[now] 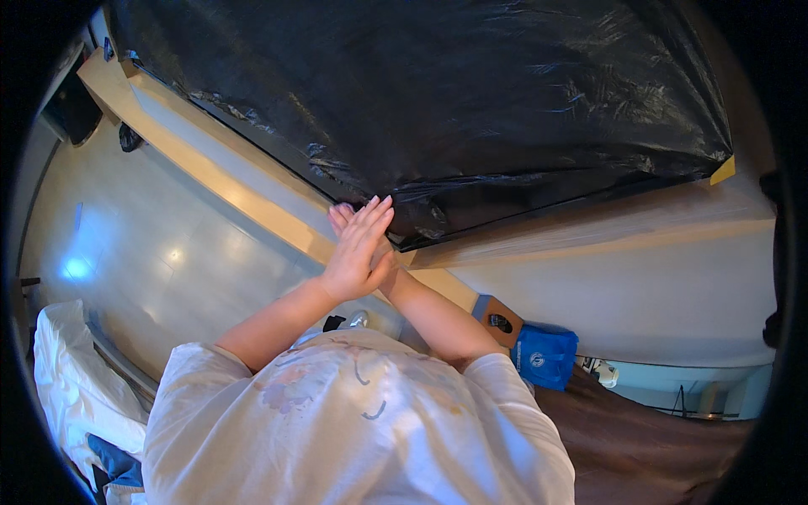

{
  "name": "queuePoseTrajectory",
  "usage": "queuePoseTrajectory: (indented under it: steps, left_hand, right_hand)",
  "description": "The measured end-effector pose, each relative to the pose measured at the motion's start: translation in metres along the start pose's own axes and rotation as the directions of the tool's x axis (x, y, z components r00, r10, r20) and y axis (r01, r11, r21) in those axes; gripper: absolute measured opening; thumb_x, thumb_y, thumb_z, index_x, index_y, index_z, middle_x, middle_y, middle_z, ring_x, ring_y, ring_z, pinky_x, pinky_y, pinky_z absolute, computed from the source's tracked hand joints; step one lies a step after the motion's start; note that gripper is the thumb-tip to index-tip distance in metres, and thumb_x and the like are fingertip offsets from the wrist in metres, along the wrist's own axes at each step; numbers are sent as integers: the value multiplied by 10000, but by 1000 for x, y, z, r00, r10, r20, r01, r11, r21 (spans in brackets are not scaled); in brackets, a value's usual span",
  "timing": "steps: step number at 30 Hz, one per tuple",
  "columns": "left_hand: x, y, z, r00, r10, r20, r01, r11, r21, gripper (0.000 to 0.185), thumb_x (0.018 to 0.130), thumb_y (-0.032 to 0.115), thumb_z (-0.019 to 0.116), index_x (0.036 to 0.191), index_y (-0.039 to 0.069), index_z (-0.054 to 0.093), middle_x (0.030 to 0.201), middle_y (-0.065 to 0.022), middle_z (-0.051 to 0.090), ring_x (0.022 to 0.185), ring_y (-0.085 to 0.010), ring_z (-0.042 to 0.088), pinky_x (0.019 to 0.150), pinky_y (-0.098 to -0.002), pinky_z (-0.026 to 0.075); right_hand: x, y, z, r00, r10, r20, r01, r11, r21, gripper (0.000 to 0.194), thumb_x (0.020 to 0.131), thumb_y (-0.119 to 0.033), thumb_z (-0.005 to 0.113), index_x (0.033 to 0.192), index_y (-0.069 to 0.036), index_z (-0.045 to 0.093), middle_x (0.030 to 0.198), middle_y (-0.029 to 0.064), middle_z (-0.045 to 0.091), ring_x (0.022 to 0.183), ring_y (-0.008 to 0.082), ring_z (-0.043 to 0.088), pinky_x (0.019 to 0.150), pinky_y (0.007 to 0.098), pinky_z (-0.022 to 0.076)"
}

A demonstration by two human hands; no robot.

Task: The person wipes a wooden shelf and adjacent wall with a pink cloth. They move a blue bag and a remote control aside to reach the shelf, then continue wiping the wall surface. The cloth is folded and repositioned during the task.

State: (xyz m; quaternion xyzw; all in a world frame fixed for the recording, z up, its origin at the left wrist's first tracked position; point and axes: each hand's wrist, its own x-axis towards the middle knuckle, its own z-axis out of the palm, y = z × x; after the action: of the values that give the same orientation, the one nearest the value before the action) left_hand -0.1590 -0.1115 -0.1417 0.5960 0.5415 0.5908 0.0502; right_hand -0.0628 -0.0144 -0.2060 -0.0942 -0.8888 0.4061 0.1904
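Note:
My left hand (361, 249) lies flat across my right hand (380, 251), palm against it, with its fingers stretched out. Most of the right hand is hidden beneath; its fingertips show to the left of the left hand's fingers. Nothing can be seen held in either one. Both hands are in front of the near corner of a large black plastic sheet (442, 113), which looks creased and shiny. Whether the fingertips touch the sheet, I cannot tell. Pale wooden edging (233, 183) runs along below the sheet's left side.
Yellow tape (724, 170) marks the sheet's right corner. A blue bag (546, 356) stands beside a brown box (489, 307) on the right, near dark brown fabric (631, 442). White cloth (76, 372) hangs at left. A black plastic bag (130, 137) sits on the tiled floor (170, 227).

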Motion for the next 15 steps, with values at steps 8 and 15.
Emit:
queuePoseTrajectory:
  steps: [8,15]
  left_hand:
    - [-37,-5,-31,989,-33,-143,32,999,-13,588,785,3,687,1355,22,545,1444,-209,517,1336,-431,488,1138,-515,365]
    - [-74,-19,-46,969,-231,-83,230,973,-28,432,820,-7,664,1247,44,618,1266,-165,615,1191,-379,573,1024,-457,453]
  right_hand:
    - [-10,7,-10,960,-189,205,273,785,-556,521,959,-142,490,1470,-38,497,1595,143,398,1488,318,362,1207,458,310]
    - [-69,22,-16,973,148,179,32,678,-734,504,950,-128,521,1452,-86,529,1587,140,399,1428,339,440,1133,468,390]
